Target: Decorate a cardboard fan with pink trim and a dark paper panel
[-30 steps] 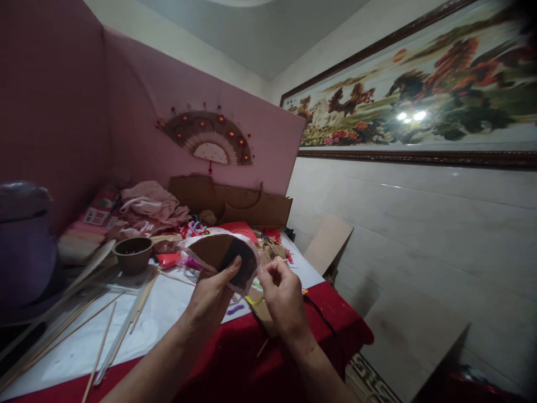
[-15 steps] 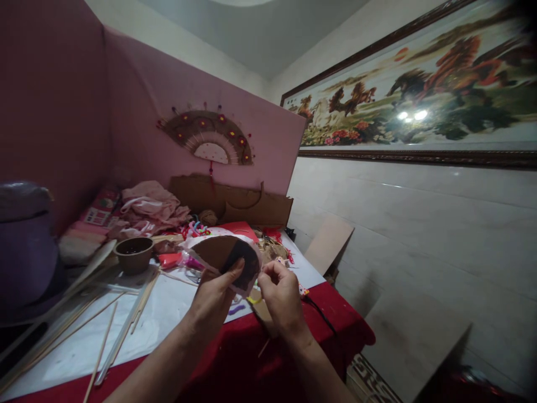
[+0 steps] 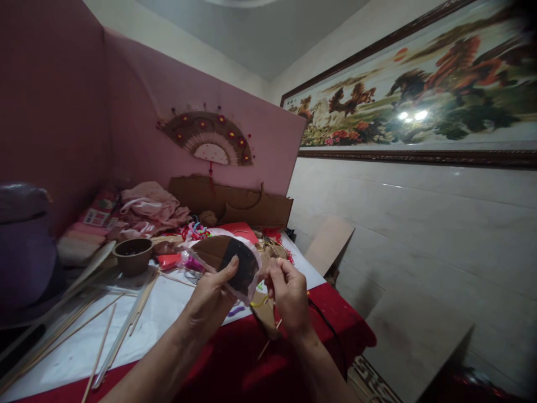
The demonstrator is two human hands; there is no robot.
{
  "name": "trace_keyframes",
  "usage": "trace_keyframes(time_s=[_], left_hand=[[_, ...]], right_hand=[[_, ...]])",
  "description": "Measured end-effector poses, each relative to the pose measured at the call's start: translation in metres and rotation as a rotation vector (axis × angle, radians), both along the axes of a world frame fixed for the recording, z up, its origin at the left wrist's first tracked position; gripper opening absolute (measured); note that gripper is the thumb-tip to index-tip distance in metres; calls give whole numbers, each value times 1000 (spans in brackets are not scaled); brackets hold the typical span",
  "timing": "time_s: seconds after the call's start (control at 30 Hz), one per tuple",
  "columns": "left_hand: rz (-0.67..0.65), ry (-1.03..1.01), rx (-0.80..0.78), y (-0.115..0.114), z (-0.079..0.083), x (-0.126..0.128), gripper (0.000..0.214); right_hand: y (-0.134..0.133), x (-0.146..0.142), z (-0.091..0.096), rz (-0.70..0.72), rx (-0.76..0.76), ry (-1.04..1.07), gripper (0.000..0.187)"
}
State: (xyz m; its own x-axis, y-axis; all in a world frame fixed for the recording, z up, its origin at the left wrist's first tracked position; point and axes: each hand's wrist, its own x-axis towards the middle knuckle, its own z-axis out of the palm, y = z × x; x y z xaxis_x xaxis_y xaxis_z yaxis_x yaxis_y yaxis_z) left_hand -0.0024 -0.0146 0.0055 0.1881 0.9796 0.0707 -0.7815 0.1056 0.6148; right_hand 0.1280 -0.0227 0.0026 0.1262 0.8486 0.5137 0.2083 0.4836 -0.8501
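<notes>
The left hand (image 3: pixel 210 299) clamps thumb and fingers on a brown cardboard half-circle (image 3: pixel 229 260), held up over the cluttered table (image 3: pixel 176 313). The right hand (image 3: pixel 289 294) pinches its fingertips together at the piece's pale fabric edge (image 3: pixel 254 282); what they grip is too small to tell. Keeping the piece steady and the pinch close to the rim looks wise. Part of its face is dark.

Two hands (image 3: pixel 247 294), one brown fan piece (image 3: pixel 224 258) — one bowl (image 3: pixel 132 254), one wall fan (image 3: pixel 208 139), one framed painting (image 3: pixel 419 95).
</notes>
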Motion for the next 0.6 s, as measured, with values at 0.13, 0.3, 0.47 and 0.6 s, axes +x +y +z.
trace_keyframes(time_s=[0.13,0.3,0.47,0.6], left_hand=[[-54,-49,6,0,2,-2,18],[-69,-32,-3,-1,3,-1,15],[-54,0,-8,-3,4,-1,13],[-63,1,32,-4,4,0,15]], right_hand=[[9,-4,-8,245,-270,282,38],[9,-11,-9,443,-390,479,46],[8,-12,-12,464,-364,520,47],[9,-12,-18,463,-337,538,45]])
